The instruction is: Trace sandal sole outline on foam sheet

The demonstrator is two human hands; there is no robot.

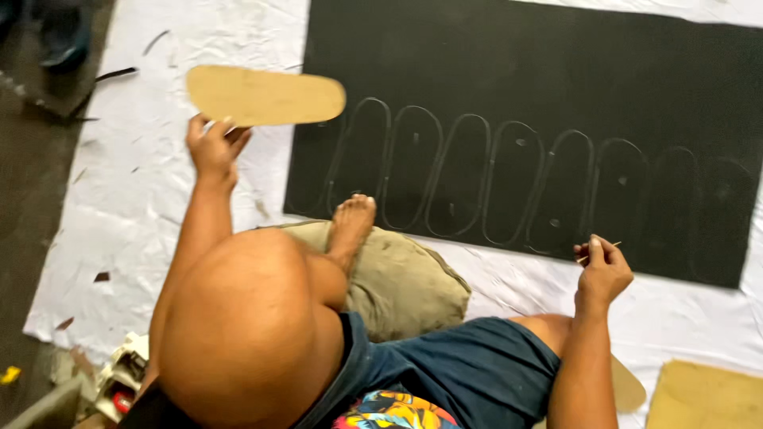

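My left hand [213, 144] grips the near edge of a tan, sole-shaped cardboard template [266, 95], raised just left of a large black sheet [556, 87]. The sheet lies on white paper [135, 199] and bears a row of several traced sole outlines [461, 179]. My right hand [602, 270] is closed on a thin pen-like marker [608, 246] at the sheet's near edge. My bare foot [350, 222] rests on a khaki cushion [405, 274] and touches the sheet's near edge.
Two more tan cardboard pieces [703, 393] lie at the lower right, one partly under my leg. Dark scraps dot the white paper at left. A small pile of boxes [119, 377] sits at the lower left, on the dark floor's edge.
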